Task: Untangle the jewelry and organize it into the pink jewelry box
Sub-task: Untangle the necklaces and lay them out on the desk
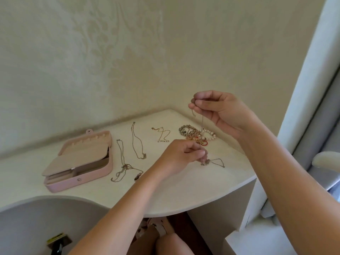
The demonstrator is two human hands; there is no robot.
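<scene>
- R hand (220, 111) is hovering above the table's (184, 192) back corner, thumb & fingertips pinching the top of a thin chain (202, 122) that's hanging down toward the bracelet pile (195, 134).
- L hand (181, 155) is working low, just over the table, fingers pinching a small knot or charm (205, 162) w/ a loop of chain trailing off to its right. Can't tell if that's the same strand the R hand is holding.
- Hands are working apart, one high, one low.
- Pink jewelry box (103, 172) is sitting open at far left, well apart from both hands. An inner flap is partly hiding its compartments.
- Btwn box & hands: two straightened chains (137, 142) (161, 135) & one knotted chain (125, 166) nearest the box.
- Doing this step well, imo: R hand lifting slowly w/ light tension only, L fingers teasing the knot loose rather than tugging.
- Thin links are prob snagging on beads, so yanking risks dragging the pile or tightening the knot.
</scene>
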